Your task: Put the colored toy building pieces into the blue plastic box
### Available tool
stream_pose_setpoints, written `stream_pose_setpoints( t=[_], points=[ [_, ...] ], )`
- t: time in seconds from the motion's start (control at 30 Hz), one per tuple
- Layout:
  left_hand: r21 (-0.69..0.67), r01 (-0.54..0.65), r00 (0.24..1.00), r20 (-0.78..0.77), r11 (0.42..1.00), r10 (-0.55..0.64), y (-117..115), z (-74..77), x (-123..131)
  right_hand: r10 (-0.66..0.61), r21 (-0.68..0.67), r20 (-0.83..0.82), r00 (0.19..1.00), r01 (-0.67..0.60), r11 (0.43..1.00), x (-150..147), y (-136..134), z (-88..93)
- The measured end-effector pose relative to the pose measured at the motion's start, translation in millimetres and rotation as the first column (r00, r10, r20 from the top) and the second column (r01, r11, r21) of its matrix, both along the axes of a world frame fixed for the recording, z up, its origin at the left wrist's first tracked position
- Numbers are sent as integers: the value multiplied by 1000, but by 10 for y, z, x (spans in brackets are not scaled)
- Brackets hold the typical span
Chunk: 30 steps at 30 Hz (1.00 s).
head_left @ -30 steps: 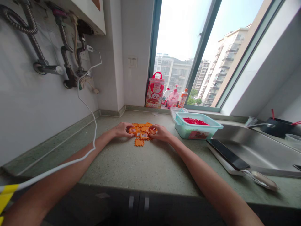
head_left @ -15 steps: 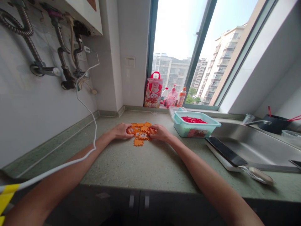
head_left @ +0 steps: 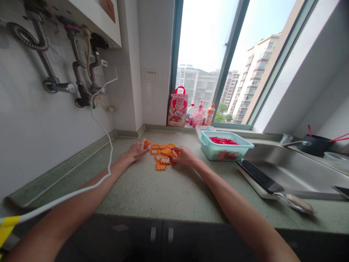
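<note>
A loose cluster of orange puzzle-like tiles (head_left: 161, 166) with notched edges lies on the green-grey counter (head_left: 163, 196); some carry white printed patches. My left hand (head_left: 137, 150), just left of the cluster, is closed on an orange tile (head_left: 147, 143) tilted up between its fingers. At the cluster's right side, my right hand (head_left: 185, 155) pinches another orange tile (head_left: 176, 153). How its fingertips meet the tiles beneath is partly hidden.
A mint-green tub (head_left: 227, 145) of red pieces stands right of my hands, beside a sink (head_left: 294, 167). A black phone (head_left: 260, 176) lies at the sink's edge. Bottles (head_left: 199, 115) and a pink bag (head_left: 177, 109) line the sill. A white cable (head_left: 81, 189) crosses before my left arm.
My left hand has drawn back left from the cluster, lifting a tile in its fingers. My right hand stays at the cluster's right side. The view has shifted slightly.
</note>
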<state>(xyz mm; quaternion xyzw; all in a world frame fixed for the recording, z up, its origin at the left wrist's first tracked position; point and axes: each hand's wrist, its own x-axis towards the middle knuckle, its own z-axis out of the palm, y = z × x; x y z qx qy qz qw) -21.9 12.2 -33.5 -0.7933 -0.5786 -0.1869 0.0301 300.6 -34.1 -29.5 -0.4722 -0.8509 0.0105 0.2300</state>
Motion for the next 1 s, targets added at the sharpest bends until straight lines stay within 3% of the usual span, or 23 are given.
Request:
stream_pose_setpoints(
  t=[0.2, 0.27, 0.33, 0.4, 0.47, 0.57, 0.67, 0.77, 0.83, 0.9, 1.0],
  points=[
    [-67, -106, 994, 22, 992, 107, 229, -39, 71, 9, -18, -87, 996, -10, 1000, -8, 3, 22],
    [-68, -130, 991, 14, 989, 131, 265, -17, 131, 9, 65, -154, 988, 1, 998, 50, 5, 98],
    [-54, -131, 991, 12, 990, 132, 268, -1, 174, -4, 232, -159, 987, 41, 972, 183, -19, 251],
    [-40, -111, 994, 18, 993, 112, 252, 5, 189, -90, 410, -140, 986, 141, 901, 397, -70, 457],
    [-23, -69, 997, 21, 997, 70, 234, 4, 190, -245, 529, -182, 952, 305, 792, 666, -134, 655],
    [6, -11, 1000, 23, 1000, 11, 232, -2, 221, -477, 555, -318, 819, 569, 607, 1084, -197, 801],
    [52, 85, 996, 32, 995, -87, 250, -8, 316, -598, 506, -357, 718, 687, 522, 1389, -188, 764],
    [71, 234, 971, 40, 970, -237, 259, -12, 412, -632, 487, -336, 699, 703, 519, 1474, -151, 718],
    [32, 277, 959, 44, 960, -278, 254, -12, 446, -594, 521, -314, 741, 657, 544, 1385, -138, 729],
    [-22, 261, 965, 40, 965, -260, 243, -12, 456, -486, 566, -261, 834, 541, 622, 1188, -129, 729],
    [-42, 227, 974, 26, 973, -226, 231, -14, 453, -223, 533, -107, 969, 245, 810, 777, -91, 580]
  ],
)
